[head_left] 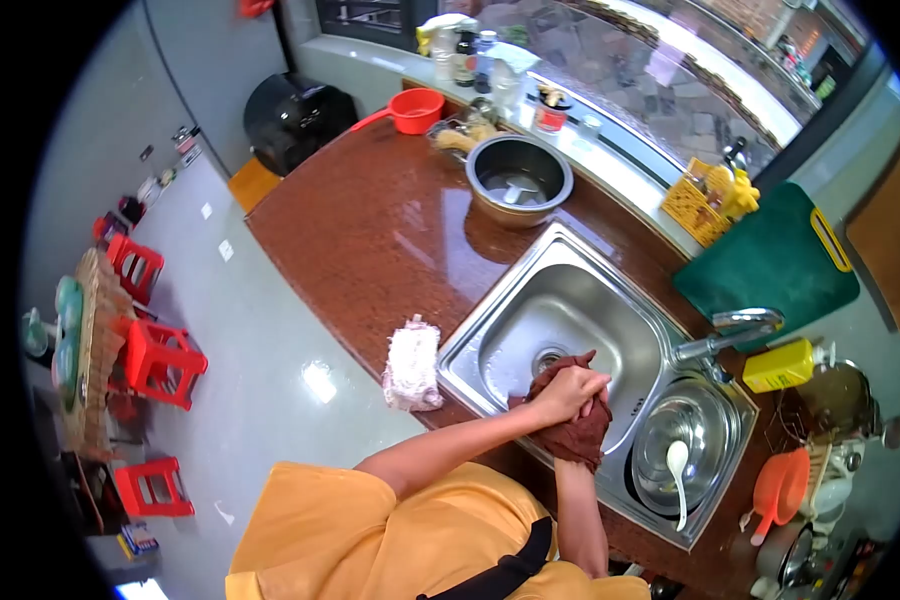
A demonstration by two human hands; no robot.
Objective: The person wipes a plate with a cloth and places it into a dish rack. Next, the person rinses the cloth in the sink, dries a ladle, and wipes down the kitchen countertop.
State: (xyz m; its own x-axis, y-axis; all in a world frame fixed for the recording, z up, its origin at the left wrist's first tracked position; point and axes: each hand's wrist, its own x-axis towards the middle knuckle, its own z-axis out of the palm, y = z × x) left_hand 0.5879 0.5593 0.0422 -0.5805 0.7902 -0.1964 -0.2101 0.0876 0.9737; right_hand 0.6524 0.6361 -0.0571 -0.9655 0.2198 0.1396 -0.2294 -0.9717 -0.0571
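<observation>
A dark brown cloth (578, 438) is bunched between my two hands above the near side of the large steel sink basin (595, 310). My left hand (570, 393) lies on top of the cloth with its fingers closed around it. From below, my right hand (598, 396) is inside the cloth, which drapes over it down to the wrist, so most of this hand is hidden. The drain (549, 360) lies just beyond the cloth. In the smaller basin to the right, a glass bowl (660, 430) sits with a white spoon (678, 470) across it.
A white, lacy-edged packet (413, 365) lies left of the sink. Behind stands a dark pot (519, 180). The faucet (725, 335), yellow bottle (780, 367) and green cutting board (770, 270) are at the right. Red stools (165, 360) stand on the floor at left.
</observation>
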